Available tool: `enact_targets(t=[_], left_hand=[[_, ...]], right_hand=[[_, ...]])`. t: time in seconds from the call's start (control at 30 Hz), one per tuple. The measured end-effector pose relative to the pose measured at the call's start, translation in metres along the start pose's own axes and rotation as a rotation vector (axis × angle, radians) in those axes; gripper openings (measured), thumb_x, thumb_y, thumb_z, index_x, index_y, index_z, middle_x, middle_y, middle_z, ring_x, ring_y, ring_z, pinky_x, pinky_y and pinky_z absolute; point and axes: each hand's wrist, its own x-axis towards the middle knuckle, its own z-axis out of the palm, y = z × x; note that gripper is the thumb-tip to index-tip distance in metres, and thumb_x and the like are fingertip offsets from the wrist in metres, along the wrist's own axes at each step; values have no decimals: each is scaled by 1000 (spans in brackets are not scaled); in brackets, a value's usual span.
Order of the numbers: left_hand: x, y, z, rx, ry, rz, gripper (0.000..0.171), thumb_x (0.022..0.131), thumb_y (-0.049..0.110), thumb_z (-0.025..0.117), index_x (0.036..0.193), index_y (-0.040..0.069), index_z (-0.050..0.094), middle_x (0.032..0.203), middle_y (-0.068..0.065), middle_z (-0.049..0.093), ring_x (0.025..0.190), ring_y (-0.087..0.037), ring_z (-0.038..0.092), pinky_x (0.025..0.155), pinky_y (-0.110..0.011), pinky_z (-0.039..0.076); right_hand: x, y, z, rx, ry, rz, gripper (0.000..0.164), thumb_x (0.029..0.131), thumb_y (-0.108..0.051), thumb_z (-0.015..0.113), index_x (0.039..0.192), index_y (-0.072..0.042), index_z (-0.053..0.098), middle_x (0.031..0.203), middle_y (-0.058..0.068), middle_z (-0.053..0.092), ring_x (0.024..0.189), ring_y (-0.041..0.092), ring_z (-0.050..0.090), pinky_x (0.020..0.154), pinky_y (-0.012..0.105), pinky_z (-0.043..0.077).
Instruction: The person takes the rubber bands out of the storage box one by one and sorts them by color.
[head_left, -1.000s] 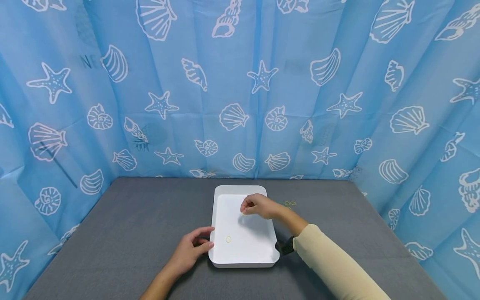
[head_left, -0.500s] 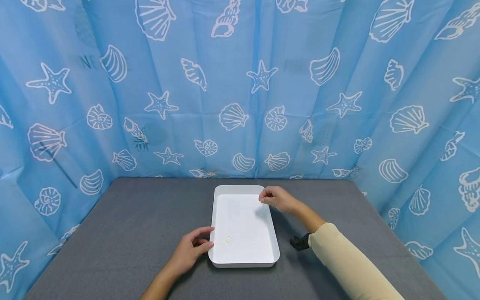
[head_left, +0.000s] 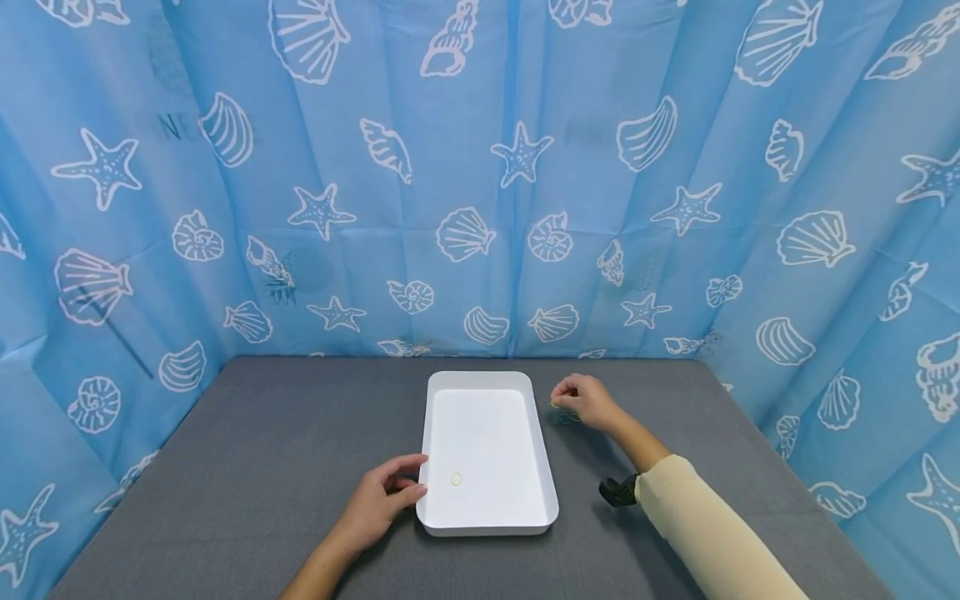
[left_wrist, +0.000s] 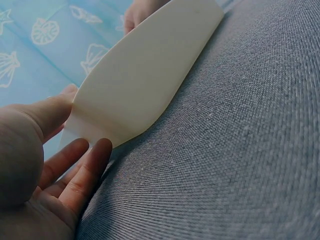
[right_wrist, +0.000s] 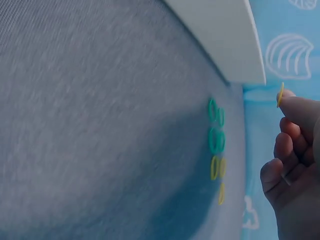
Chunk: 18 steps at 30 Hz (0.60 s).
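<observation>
My right hand (head_left: 587, 402) pinches a small thin yellow ring (right_wrist: 280, 95) between thumb and forefinger. It is above the table, just right of the tray's far right side. Below it lie several similar rings in two rows, green rings (right_wrist: 213, 140) and yellow rings (right_wrist: 214, 168). The white rectangular tray (head_left: 491, 528) stands at the middle of the table. On its white floor, near the front left, lies one yellow ring (head_left: 456, 479). My left hand (head_left: 378, 500) touches the tray's left side, fingertips and thumb at the rim and outer wall.
The table has a dark grey cloth (head_left: 300, 433). A blue curtain (head_left: 480, 183) printed with white shells and starfish hangs behind it and along both sides. A black wrist device (head_left: 618, 492) is on the right forearm, by the cream sleeve (head_left: 705, 525).
My right hand has moved from above the tray, across its right rim, to the rings on the right, holding the yellow ring. The left hand and tray stay in place.
</observation>
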Motion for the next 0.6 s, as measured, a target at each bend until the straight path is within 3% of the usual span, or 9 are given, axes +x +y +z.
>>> enact_targets(t=[0.3,0.6], left_hand=[[2,0,1,-24,10,4,42,87,7,73,127,2,61,117,-18,61,88,-23,61,70,-26,48],[1,-2,1,-31,14,7,42,86,6,74,126,3,62,116,-17,62,87,-21,62,72,-25,48]], right_hand=[[-11,22,-5,-2,37,38,8,94,-1,61,94,6,65,86,10,60,73,22,52,66,36,44],[-16,41,-6,-130,79,86,6,90,-1,65,85,2,66,80,6,62,69,17,51,65,36,43]])
